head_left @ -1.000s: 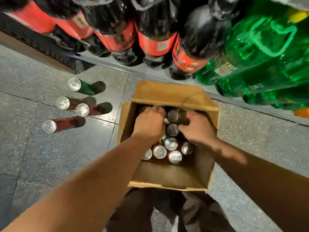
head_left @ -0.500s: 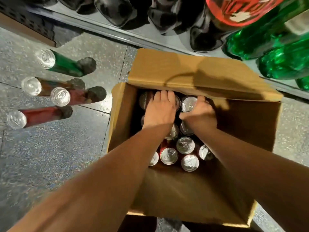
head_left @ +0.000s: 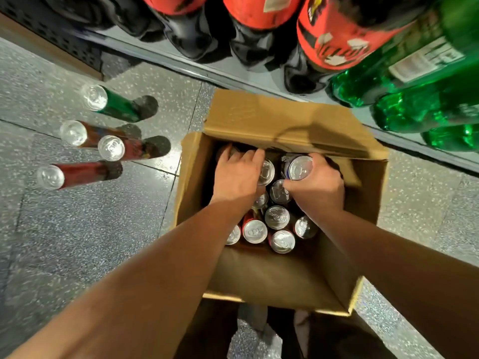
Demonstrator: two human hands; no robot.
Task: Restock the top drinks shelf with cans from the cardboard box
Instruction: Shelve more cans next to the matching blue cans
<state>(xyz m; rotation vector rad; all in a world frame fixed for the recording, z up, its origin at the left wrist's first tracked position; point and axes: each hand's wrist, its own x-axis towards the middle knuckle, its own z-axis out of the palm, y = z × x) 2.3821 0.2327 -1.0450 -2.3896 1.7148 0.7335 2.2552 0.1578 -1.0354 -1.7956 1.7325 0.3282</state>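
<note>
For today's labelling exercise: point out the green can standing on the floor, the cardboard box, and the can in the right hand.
green can (head_left: 118, 107), head view, on its green side.
cardboard box (head_left: 272, 278), head view, on its near inner wall.
can in the right hand (head_left: 300, 167), head view, on its silver lid.

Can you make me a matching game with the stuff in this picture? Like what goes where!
Things:
1. green can
2. right hand
3. green bottles
4. cardboard box

Places or states:
A. lying on the low shelf, on the right side
B. standing on the floor to the left of the box
C. wrapped around a silver-topped can
D. open on the floor, with cans standing inside

Right pairs: 1-B, 2-C, 3-A, 4-D
</note>
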